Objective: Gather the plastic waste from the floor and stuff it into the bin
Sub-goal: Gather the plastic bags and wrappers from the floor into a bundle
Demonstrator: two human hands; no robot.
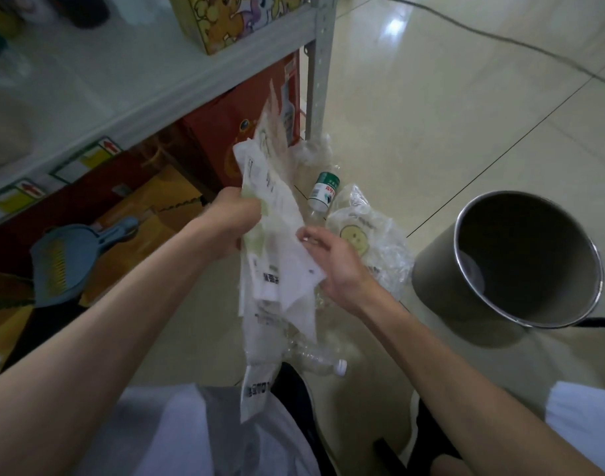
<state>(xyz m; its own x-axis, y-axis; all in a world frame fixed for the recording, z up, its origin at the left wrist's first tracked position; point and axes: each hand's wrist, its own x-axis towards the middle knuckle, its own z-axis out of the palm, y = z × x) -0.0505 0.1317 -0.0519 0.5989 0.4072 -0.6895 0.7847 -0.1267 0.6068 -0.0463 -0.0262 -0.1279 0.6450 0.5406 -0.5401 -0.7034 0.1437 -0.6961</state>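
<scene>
My left hand (230, 219) grips a bundle of white printed plastic bags (277, 235) that hangs in front of me above the floor. My right hand (332, 266) touches the bundle's right edge, fingers curled against it. On the floor behind lie a green-labelled plastic bottle (323, 194), a clear bag with a yellow smiley face (369, 235) and a crumpled clear wrap (314, 149). A clear empty bottle with a white cap (314, 359) lies near my feet. The round grey bin (521, 259) stands open at the right.
A metal shelf unit (320, 63) with red and orange cartons (225, 132) stands at the left. A blue dustpan (74, 255) leans there. A cable (500, 39) runs across the tiled floor at the back. A black strap (600, 321) lies beside the bin.
</scene>
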